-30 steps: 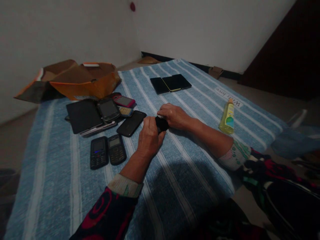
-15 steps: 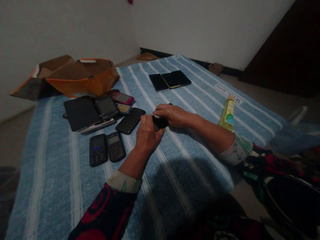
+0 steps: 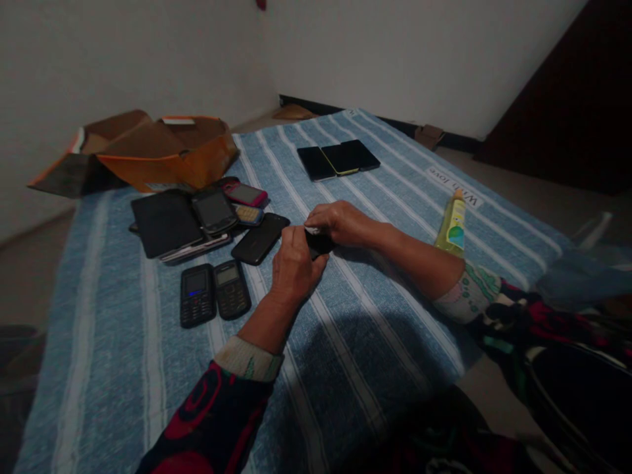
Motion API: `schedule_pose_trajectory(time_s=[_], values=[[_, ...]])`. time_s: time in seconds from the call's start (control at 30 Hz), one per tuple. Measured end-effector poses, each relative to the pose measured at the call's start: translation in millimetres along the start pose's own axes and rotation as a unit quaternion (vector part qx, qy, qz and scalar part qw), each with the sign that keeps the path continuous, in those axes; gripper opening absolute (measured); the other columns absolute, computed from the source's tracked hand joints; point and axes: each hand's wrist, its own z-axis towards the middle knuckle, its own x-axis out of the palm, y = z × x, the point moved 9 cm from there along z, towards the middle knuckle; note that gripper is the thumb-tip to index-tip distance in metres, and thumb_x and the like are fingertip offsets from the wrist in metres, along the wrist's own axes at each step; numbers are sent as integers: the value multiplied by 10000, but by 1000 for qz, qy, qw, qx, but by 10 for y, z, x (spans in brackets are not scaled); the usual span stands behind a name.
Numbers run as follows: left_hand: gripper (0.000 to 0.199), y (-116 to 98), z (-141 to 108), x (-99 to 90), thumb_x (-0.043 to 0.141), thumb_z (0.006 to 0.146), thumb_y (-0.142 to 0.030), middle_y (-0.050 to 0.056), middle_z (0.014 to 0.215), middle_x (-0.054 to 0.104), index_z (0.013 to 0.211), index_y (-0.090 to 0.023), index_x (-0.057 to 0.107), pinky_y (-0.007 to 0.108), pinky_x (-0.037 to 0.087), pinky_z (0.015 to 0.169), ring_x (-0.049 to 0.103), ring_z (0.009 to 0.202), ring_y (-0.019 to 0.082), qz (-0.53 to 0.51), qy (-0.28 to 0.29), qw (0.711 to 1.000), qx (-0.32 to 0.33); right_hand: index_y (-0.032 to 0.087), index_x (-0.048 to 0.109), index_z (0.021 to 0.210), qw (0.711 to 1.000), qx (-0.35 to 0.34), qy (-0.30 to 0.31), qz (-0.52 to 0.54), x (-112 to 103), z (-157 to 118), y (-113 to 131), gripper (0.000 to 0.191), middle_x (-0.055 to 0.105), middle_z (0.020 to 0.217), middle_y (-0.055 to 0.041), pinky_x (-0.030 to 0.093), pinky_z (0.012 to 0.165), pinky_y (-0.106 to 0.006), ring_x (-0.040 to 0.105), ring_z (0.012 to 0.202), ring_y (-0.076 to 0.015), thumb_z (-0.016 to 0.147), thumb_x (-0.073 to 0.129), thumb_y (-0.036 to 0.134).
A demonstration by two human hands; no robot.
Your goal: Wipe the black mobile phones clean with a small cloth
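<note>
My left hand (image 3: 294,262) is closed on the near left side of a black phone (image 3: 320,245) lying on the striped cloth. My right hand (image 3: 345,224) bends over the phone's far side, fingers pressed together on a small piece of white material (image 3: 313,230), perhaps tissue or cloth; the fingers mostly cover it. Just left of my left hand lies a black smartphone (image 3: 261,238). Two keypad phones (image 3: 198,296) rest side by side nearer to me.
A pile of devices with a black tablet-like slab (image 3: 165,224) lies left, before an open orange-brown cardboard box (image 3: 168,164). Several dark smartphones (image 3: 338,160) sit in a row at the back. A bottle of yellow-green liquid (image 3: 451,224) stands right, near the edge of the blue striped cloth (image 3: 365,316).
My right hand has shifted slightly over the phone. My left hand keeps its hold. The whole view has moved a little, so things appear slightly further right.
</note>
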Motion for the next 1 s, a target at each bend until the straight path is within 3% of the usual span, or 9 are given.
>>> schedule_pose_trajectory(time_s=[0.13, 0.37, 0.57, 0.8, 1.0], values=[[439, 28, -11, 0, 726, 730, -236, 78, 1050, 529, 1071, -192, 455, 384, 530, 784, 590, 987, 270, -11, 0, 1000, -7, 160, 691, 918, 998, -15, 22, -59, 92, 16, 10, 264, 660, 978, -53, 395, 757, -288, 581, 894, -191, 810, 470, 66], [401, 102, -30, 26, 740, 721, -310, 74, 1011, 553, 1009, -181, 494, 394, 521, 793, 593, 972, 277, 16, 27, 999, -40, 194, 685, 980, 982, 90, -15, -166, 57, -112, -245, 278, 659, 1049, -70, 343, 711, -305, 559, 941, -218, 883, 443, 98], [390, 115, -47, 30, 758, 688, -341, 91, 990, 590, 954, -180, 525, 427, 503, 840, 572, 973, 297, 52, 13, 998, -29, 181, 666, 984, 979, 65, -50, -187, 134, -197, -193, 284, 669, 1006, -78, 292, 893, -377, 561, 952, -217, 900, 419, 69], [341, 125, -61, 30, 733, 704, -326, 90, 954, 599, 937, -177, 532, 416, 511, 826, 581, 933, 284, 46, 5, 999, -21, 172, 640, 1100, 984, -11, -67, -166, 292, -214, 24, 260, 652, 1100, -99, 274, 1014, -417, 555, 1042, -225, 927, 451, 127], [349, 157, -67, 53, 737, 699, -371, 104, 941, 611, 914, -160, 563, 424, 519, 838, 591, 941, 297, 66, 22, 997, -40, 209, 630, 1120, 978, 78, -73, -177, 246, -277, -148, 302, 654, 1138, -80, 186, 1107, -501, 548, 1105, -226, 933, 420, 99]])
